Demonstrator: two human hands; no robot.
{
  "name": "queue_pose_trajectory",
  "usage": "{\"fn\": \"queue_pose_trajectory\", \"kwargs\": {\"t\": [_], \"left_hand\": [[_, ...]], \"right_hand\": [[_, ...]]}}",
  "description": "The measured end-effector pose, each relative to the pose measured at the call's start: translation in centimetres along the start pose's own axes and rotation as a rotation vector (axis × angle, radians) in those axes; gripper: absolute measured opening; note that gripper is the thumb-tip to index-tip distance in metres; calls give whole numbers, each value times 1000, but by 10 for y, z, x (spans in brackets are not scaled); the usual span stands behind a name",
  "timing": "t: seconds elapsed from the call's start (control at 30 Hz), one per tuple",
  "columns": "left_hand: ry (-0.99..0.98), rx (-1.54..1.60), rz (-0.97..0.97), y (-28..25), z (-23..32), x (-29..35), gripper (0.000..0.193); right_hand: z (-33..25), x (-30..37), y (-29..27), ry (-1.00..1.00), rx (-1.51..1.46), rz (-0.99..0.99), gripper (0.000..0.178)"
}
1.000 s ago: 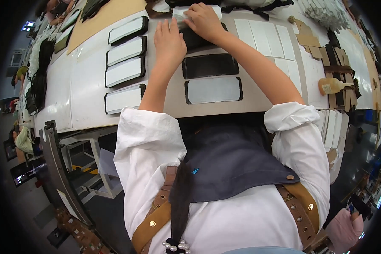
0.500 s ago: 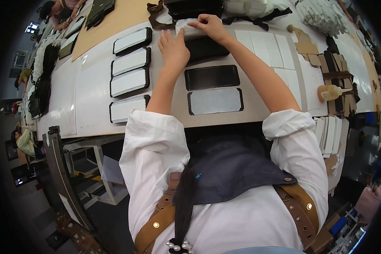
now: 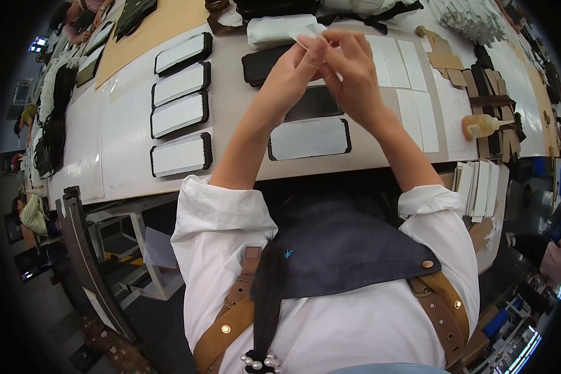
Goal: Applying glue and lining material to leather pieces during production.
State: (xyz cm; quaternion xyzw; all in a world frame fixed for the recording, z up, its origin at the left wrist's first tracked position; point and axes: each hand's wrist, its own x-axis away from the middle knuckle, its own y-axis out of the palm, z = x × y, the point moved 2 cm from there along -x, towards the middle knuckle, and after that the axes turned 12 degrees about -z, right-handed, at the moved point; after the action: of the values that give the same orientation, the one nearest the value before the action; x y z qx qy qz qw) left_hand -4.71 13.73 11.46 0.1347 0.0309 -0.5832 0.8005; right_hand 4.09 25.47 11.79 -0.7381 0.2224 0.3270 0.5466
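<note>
My left hand and my right hand meet above the table, fingers closed on a thin white sheet. The fingers hide much of that sheet. Just beyond lies a white stack of soft sheets. A folded black piece rests below the stack, partly behind my left hand. Under my wrists is a glossy black panel, half covered by my arms. Nearest to me lies a light grey panel with black corners.
Several white panels with black edging line up on the left. White strips lie flat to the right. Farther right stand a squeeze bottle of amber liquid and brown-black pieces. Black pieces are piled at the back.
Both hands have drawn back from the white stack toward me and come together, with a thin white sheet between them. My left hand has gone from spread to closed.
</note>
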Motion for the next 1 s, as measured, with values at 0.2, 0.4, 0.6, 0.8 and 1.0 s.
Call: {"fn": "queue_pose_trajectory", "kwargs": {"t": [0.2, 0.4, 0.6, 0.8, 1.0], "left_hand": [[-90, -135, 114, -8, -2, 17, 42], [-116, -116, -74, 0, 21, 23, 41], [-210, 73, -16, -11, 7, 36, 43], [-344, -210, 75, -31, -35, 60, 43], [-365, -267, 232, -41, -53, 78, 28]], "right_hand": [[-12, 41, -16, 215, -492, -45, 27], [5, 84, -3, 821, -1297, 83, 69], [-10, 91, -4, 928, -1488, -162, 42], [-10, 78, -11, 903, -958, -220, 15], [15, 98, 6, 861, -940, -458, 20]]}}
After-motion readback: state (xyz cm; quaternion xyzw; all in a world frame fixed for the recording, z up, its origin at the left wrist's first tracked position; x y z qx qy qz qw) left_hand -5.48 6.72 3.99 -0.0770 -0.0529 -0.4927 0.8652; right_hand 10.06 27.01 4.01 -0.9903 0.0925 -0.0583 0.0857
